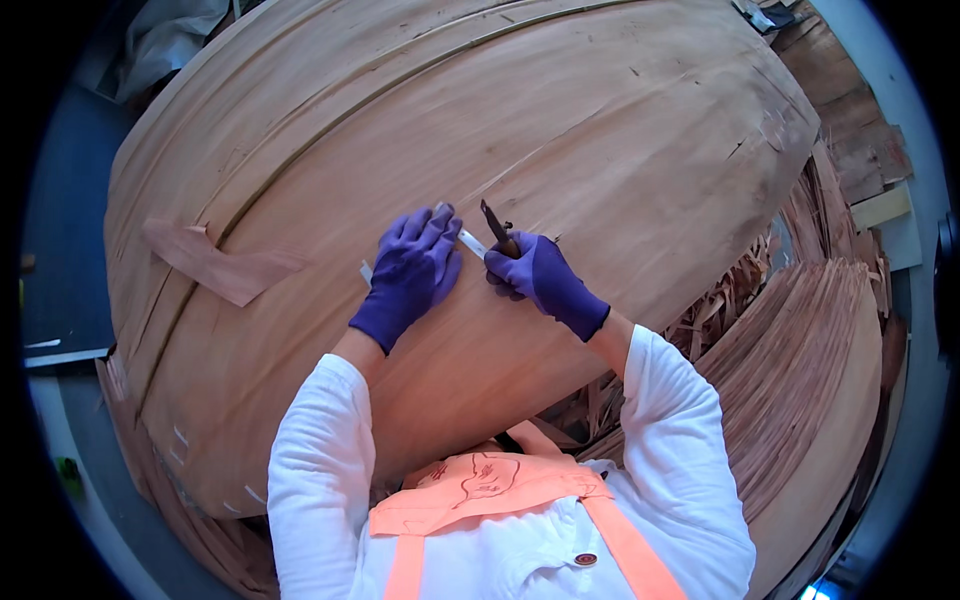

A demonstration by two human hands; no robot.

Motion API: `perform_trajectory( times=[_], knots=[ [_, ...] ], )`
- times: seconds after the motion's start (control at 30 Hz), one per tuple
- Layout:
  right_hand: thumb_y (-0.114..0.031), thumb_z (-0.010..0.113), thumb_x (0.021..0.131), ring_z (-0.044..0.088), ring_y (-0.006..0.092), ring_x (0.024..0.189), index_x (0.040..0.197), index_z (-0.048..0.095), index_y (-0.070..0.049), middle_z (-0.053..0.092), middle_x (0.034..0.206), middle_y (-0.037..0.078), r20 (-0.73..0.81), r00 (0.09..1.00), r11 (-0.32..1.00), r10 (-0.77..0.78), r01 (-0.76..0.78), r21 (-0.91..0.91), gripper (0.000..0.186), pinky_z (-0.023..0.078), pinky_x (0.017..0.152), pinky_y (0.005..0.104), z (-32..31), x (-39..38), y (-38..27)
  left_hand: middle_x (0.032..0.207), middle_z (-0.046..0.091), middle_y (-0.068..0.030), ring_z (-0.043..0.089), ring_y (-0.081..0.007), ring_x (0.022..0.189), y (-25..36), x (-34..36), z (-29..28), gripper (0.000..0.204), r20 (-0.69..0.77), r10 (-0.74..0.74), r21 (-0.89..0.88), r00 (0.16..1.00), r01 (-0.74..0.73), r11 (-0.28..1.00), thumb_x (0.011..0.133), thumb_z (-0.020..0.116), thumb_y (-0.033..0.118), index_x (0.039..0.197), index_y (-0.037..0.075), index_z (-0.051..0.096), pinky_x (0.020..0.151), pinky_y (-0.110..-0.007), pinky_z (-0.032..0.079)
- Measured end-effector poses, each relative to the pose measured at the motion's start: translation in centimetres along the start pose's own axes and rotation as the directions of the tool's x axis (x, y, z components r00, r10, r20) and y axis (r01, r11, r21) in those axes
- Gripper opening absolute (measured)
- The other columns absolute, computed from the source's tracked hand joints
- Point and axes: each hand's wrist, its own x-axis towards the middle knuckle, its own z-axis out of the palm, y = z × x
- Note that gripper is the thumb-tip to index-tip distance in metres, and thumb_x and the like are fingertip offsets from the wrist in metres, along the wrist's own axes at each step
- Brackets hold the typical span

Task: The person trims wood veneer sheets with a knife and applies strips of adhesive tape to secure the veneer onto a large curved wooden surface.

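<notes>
My left hand (pixel 412 262), in a purple glove, lies flat on the wood veneer sheet (pixel 520 350) with its fingers stretched forward. Under it passes a narrow white straight strip, like a ruler (pixel 472 243), whose ends show on either side of the hand. Just to the right, my right hand (pixel 543 274), gloved alike, is closed around a knife (pixel 499 228). The knife's dark, narrow blade points up and away from me, above the veneer near the strip's right end. I cannot tell whether its tip touches the sheet.
A loose veneer offcut (pixel 225 265) rests on the left of the sheet, across a long dark split (pixel 330 135). Layered veneer (pixel 800 380) and torn scraps (pixel 705 320) lie at the right. More wood pieces (pixel 850 120) are at the far right.
</notes>
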Motion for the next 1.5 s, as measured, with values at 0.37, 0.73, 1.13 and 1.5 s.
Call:
perform_trajectory(
  times=[0.37, 0.73, 1.13, 1.5],
  knots=[
    [-0.018, 0.062, 0.09, 0.059, 0.0105, 0.059, 0.089, 0.06, -0.001, 0.063, 0.072, 0.005, -0.065, 0.995, 0.961, -0.078, 0.057, -0.271, 0.018, 0.045, 0.051, 0.024, -7.5, 1.4, -3.3, 0.126, 0.059, -0.0134, 0.053, -0.0299, 0.115, 0.1, 1.0, -0.7, 0.037, 0.064, 0.061, 0.044, 0.996, -0.064, 0.997, 0.081, 0.062, 0.021, 0.114, 0.004, 0.064, 0.099, -0.045, 0.04],
    [-0.02, 0.061, 0.092, 0.057, 0.0104, 0.056, 0.098, 0.057, -0.003, 0.062, 0.076, 0.005, -0.335, 0.925, 0.958, -0.182, 0.243, 0.152, 0.019, 0.044, 0.047, 0.0244, -15.7, 5.6, -5.3, 0.113, 0.062, -0.0196, 0.059, -0.0368, 0.104, 0.1, 14.2, 4.9, 0.038, -0.161, -0.058, -0.196, 0.985, 0.026, 0.98, 0.08, 0.069, 0.022, 0.11, 0.0, 0.062, 0.089, -0.044, 0.049],
    [-0.011, 0.06, 0.089, 0.061, 0.0152, 0.058, 0.102, 0.056, -0.001, 0.065, 0.08, 0.008, -0.329, 0.943, 0.96, -0.046, 0.133, 0.246, 0.018, 0.048, 0.049, 0.0283, -15.2, 9.5, -5.8, 0.108, 0.063, -0.0127, 0.059, -0.0314, 0.1, 1.1, 19.2, 10.7, 0.028, -0.197, -0.097, -0.303, 0.976, 0.033, 0.952, 0.078, 0.065, 0.017, 0.102, 0.003, 0.064, 0.084, -0.042, 0.049],
    [-0.01, 0.064, 0.088, 0.059, 0.0127, 0.054, 0.091, 0.062, 0.001, 0.063, 0.072, 0.006, -0.426, 0.885, 0.953, -0.187, 0.269, 0.141, 0.012, 0.047, 0.047, 0.0262, -15.2, 11.4, -3.2, 0.131, 0.058, -0.0055, 0.056, -0.024, 0.106, 2.1, 20.3, 11.6, 0.035, -0.003, 0.149, 0.005, 0.989, -0.149, 0.989, 0.086, 0.051, 0.015, 0.12, 0.012, 0.062, 0.083, -0.039, 0.046]
  ],
)
